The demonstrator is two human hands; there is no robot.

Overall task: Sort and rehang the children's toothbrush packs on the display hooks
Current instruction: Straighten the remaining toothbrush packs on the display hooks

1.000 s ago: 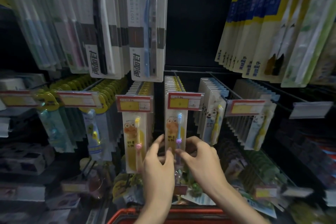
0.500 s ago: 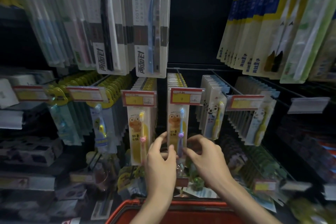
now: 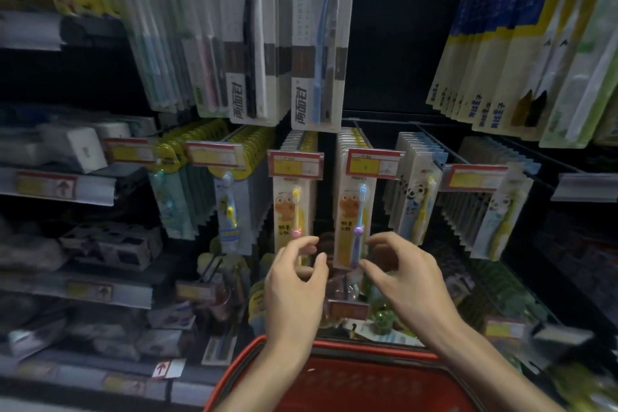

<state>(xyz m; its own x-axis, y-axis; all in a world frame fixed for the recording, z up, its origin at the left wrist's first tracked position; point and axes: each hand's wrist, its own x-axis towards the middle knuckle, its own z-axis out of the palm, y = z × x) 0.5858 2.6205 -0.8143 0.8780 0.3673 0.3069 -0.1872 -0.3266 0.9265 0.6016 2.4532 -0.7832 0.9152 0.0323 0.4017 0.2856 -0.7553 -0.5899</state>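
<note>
Two rows of orange-cartoon children's toothbrush packs hang on hooks at the centre. The left row's front pack (image 3: pixel 294 211) holds a yellow brush; the right row's front pack (image 3: pixel 355 221) holds a blue and purple brush. My left hand (image 3: pixel 294 288) hovers just left of the blue-brush pack's lower end, fingers curled and apart, holding nothing. My right hand (image 3: pixel 404 281) hovers just right of the same pack, fingers spread, empty. Red-and-yellow price tags (image 3: pixel 374 164) cap the hooks.
Panda packs (image 3: pixel 418 204) hang to the right, yellow-topped packs (image 3: pixel 230 207) to the left. Adult toothbrush packs (image 3: pixel 317 37) hang above. A red basket (image 3: pixel 368 385) sits below my wrists. Shelves with boxes (image 3: pixel 110 244) fill the left side.
Both hands have come off the blue-brush pack's lower end and spread apart to either side of it. The view has dropped a little, showing more of the red basket.
</note>
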